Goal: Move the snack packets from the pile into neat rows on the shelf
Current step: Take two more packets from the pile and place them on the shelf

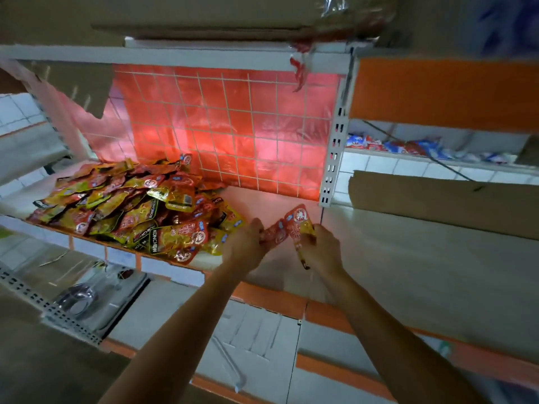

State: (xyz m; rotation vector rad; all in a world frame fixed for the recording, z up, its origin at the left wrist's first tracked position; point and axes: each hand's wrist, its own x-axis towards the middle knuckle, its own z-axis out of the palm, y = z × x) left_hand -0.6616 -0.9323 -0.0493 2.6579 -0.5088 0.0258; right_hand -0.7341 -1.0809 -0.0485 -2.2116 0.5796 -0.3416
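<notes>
Left hand [248,246] pinching red packet [275,232], right hand [322,252] gripping second packet [299,221], both just right of pile [131,205]. Second packet's long axis pointing toward shelf [379,258] back. Open space lying right of pile, right hand nearer, guessing rows starting there.

White capitals that appear to read "KONCHEW" are running along the black band [153,241] of a front packet [182,236] in the pile of snack packets [125,205], and the same word is showing on the black strip [178,206] of another packet [181,195] higher up; the finer print on the red and yellow wrappers, the two held packets [297,220] included, is coming out too blurred to read
</notes>
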